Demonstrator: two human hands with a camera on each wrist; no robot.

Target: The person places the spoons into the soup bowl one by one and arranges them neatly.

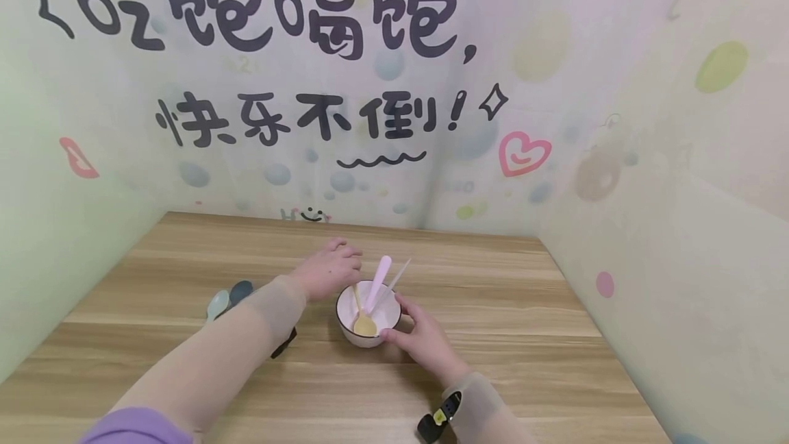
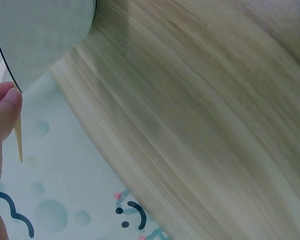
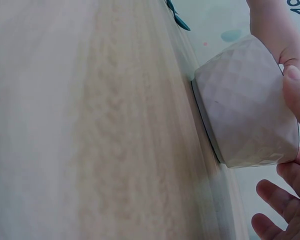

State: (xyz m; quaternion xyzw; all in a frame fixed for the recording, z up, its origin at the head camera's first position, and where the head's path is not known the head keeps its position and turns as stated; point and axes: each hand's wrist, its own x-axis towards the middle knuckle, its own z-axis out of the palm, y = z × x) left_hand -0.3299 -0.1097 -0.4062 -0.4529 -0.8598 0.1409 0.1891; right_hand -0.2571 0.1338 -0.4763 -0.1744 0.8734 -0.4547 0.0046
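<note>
Purple sleeve (image 1: 138, 427) cloth fills the lower left corner of the frame, on an arm that slants up toward the centre. Left of the centre, partly behind that arm, are a pale blue spoon (image 1: 218, 303) and, just right of it, a dark blue spoon (image 1: 241, 291). Just below the middle of the frame, the left hand (image 1: 331, 270) pinches the handle of a yellow spoon (image 1: 365, 325) between thumb and finger at the bowl's rim; the spoon's head lies inside the bowl. This white, dark-rimmed bowl (image 1: 365, 342) stands upright on the wooden table (image 1: 524, 334). A pink handle (image 1: 381, 279) and, to its right, a thin whitish handle (image 1: 399, 277) lean up out of it. On the bowl's right side, the right hand (image 1: 431, 344) holds the wall between thumb and forefinger, its other fingers apart from the bowl. Farther right and lower, a black device (image 1: 439, 420) sits at that wrist.
</note>
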